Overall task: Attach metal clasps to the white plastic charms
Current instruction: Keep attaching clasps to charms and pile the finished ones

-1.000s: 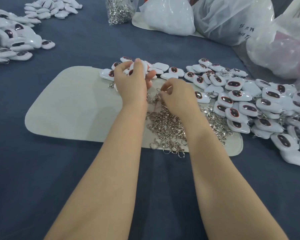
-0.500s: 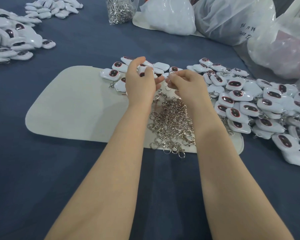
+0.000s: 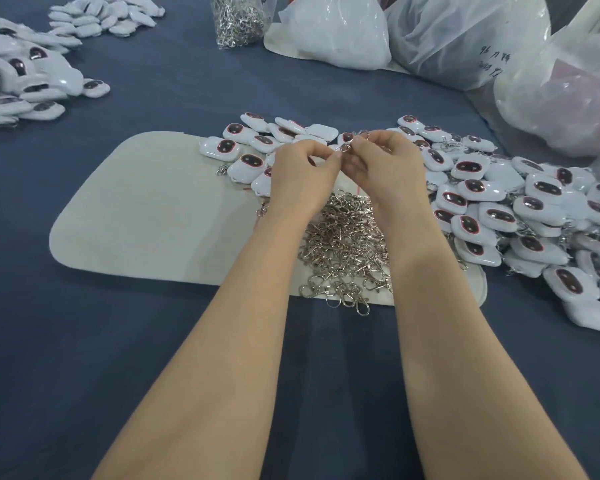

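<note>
My left hand (image 3: 300, 174) and my right hand (image 3: 385, 168) meet fingertip to fingertip above a cream mat (image 3: 146, 216). My right hand pinches a small metal clasp (image 3: 349, 143). My left hand is curled, its fingertips at the clasp; the charm it held earlier is hidden inside the hand. Under my wrists lies a heap of loose metal clasps (image 3: 347, 247). White plastic charms with dark oval faces (image 3: 492, 209) spread in a big pile to the right, and a few more charms (image 3: 236, 143) lie just left of my hands.
A dark blue cloth (image 3: 84, 341) covers the table. More white charms (image 3: 21, 84) are piled at the far left. A clear bag of clasps (image 3: 236, 22) and several large plastic bags (image 3: 465, 39) stand along the back and right.
My right hand lifted from the clasp heap with one clasp and moved up to the left hand. Both hands now meet, fingertips touching at the clasp.
</note>
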Motion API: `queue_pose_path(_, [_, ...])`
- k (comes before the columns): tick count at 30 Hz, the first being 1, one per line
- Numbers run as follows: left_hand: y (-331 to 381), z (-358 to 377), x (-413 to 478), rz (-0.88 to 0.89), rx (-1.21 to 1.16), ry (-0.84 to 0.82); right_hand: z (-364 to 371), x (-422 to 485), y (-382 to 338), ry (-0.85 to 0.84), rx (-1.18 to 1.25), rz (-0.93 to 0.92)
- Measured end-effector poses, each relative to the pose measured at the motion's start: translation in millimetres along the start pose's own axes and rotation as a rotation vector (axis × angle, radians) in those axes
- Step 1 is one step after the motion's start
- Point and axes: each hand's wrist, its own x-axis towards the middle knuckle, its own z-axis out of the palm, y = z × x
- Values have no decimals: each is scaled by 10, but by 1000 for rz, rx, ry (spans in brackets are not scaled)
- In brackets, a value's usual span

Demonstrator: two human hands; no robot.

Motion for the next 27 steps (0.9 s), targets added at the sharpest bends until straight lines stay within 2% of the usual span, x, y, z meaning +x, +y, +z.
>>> queue_pose_path(5, [-26, -2, 26, 21, 78, 69, 11, -2, 12, 62, -175, -60])
queue_pose_path(16, [-52, 34, 36, -9, 41, 56, 45, -13, 31, 45, -121, -76])
queue_pose_path(25, [-12, -3, 22, -40, -25, 109, 77, -37, 104, 46, -359, -152])
queue_pose_path(27, [-16, -5, 24, -44, -39, 107, 77, -41, 110, 42, -348, -167])
